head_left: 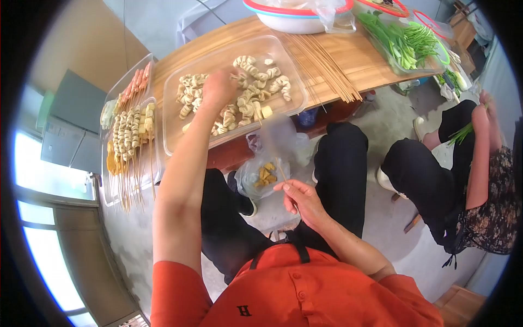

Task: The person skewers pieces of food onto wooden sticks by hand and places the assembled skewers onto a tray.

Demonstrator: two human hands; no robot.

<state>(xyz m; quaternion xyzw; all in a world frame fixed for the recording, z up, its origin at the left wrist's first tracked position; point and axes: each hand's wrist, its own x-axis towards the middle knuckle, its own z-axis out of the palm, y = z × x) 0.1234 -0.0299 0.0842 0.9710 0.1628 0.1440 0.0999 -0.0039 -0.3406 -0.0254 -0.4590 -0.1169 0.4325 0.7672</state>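
Observation:
My left hand reaches into a clear plastic tray on the wooden table. Its fingers are curled down among pale, coiled tofu-skin-like pieces; whether they pinch one is hidden. Over my lap, my right hand is closed on a thin bamboo skewer, thumb and forefinger pinching it. The skewer points up toward the tray's near edge, and its upper end is lost in a blur.
Left of the tray, a container holds filled skewers. Loose bamboo skewers lie right of it. Beyond are a basin and green vegetables. A plastic bag hangs below the table. Another person sits at right holding greens.

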